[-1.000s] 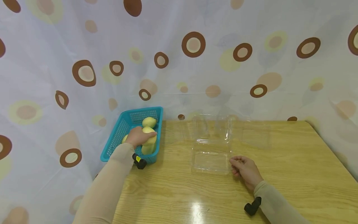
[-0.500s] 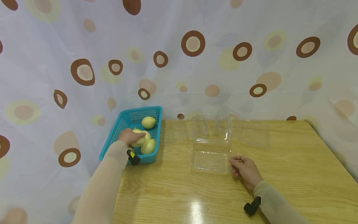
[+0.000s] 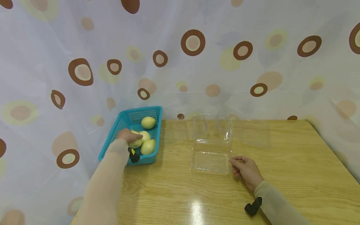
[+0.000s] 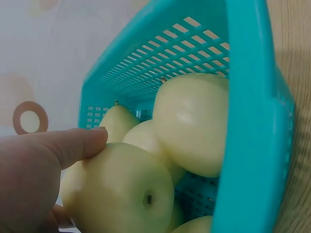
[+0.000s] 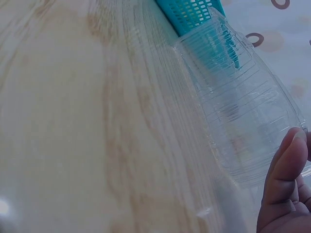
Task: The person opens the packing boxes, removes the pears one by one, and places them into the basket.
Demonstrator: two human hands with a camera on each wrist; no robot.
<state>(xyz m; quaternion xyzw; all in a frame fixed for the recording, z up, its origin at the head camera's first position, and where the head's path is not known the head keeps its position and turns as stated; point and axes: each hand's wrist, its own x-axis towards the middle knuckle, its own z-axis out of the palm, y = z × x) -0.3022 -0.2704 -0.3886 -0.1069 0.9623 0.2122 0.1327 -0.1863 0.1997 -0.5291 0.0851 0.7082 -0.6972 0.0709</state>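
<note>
A blue-green plastic basket [image 3: 159, 125] at the left holds several pale yellow pears [image 3: 148, 147]. My left hand [image 3: 126, 136] reaches into it and grips one pear [image 4: 121, 194]; the left wrist view has the thumb on top and a fingertip showing low at its side. The other fingers are hidden. In the middle of the table stands a lidded clear plastic box [image 3: 211, 162], its lid raised at the back. At its right front corner my right hand [image 3: 248, 171] pinches the rim between thumb and fingers, as the right wrist view [image 5: 286, 194] also has it.
The wooden table [image 3: 281, 175] carries the basket and the box. Behind it and on the left hangs a white curtain [image 3: 174, 75] with brown and yellow spots. Faint clear plastic flaps [image 3: 256, 134] spread to the box's sides.
My left hand has shifted left within the basket with a pear in its grip, and the pears beside it show more. The right hand keeps its place on the box.
</note>
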